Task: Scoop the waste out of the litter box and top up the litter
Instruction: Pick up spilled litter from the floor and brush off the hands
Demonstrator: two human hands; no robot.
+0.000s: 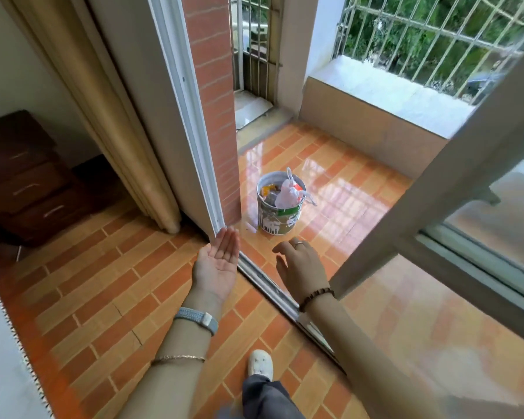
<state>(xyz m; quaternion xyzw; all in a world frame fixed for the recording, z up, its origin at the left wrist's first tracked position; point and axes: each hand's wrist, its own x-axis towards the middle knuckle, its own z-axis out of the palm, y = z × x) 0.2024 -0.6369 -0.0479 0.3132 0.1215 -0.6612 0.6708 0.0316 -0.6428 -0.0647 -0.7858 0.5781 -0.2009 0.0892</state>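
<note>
Hands, two, both empty: the left hand (218, 261) lies palm up with fingers straight, the right hand (300, 264) palm down with fingers loosely bent. One bucket (280, 219) stands just beyond them on the balcony tiles (339, 176), with one knotted white bag (287, 193) inside.
</note>
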